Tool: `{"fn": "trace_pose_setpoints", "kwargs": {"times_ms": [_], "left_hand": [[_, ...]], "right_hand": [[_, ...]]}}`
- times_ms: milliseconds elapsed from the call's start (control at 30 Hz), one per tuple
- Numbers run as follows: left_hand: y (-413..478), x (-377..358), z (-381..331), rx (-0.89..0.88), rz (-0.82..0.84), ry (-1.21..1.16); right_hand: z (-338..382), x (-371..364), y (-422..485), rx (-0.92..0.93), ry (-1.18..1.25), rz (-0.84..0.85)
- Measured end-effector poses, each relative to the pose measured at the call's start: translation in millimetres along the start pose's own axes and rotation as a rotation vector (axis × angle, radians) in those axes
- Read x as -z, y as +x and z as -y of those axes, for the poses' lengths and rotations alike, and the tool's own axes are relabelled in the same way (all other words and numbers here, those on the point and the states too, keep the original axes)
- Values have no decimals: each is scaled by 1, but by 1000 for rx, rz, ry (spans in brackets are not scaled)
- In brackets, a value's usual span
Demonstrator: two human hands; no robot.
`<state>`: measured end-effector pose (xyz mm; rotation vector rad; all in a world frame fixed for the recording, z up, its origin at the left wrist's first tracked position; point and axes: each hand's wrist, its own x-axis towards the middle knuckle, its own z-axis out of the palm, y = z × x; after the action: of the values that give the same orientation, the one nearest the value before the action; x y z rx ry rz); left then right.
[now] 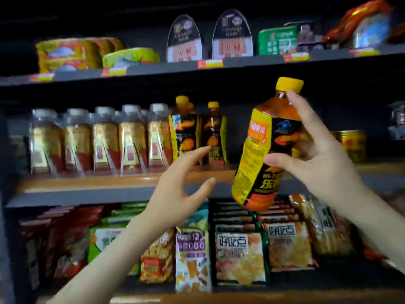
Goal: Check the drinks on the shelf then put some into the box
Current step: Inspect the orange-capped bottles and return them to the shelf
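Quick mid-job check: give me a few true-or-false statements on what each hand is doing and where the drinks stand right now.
1. The right hand holds a yellow-capped bottle off the shelf. True.
2. That bottle is upright. False: it is tilted, with its cap toward the upper right.
3. The left hand grips a drink. False: its fingers are spread and it holds nothing.
4. Matching bottles stand on the middle shelf. True.
5. The silver-capped bottles stand to the right of the matching bottles. False: they stand to their left.
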<state>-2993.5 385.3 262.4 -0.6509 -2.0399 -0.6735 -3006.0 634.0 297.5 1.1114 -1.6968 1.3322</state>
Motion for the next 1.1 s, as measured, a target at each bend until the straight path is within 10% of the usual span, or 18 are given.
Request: {"fn": "trace_pose_setpoints", "kwargs": {"times_ms": [400,1100], "left_hand": [[70,3,57,-278,-273,592],[87,1,90,-326,-222,686]], "right_hand": [[-50,-13,77,56,-222,-104],[-90,-14,138,-178,-709,553]]}}
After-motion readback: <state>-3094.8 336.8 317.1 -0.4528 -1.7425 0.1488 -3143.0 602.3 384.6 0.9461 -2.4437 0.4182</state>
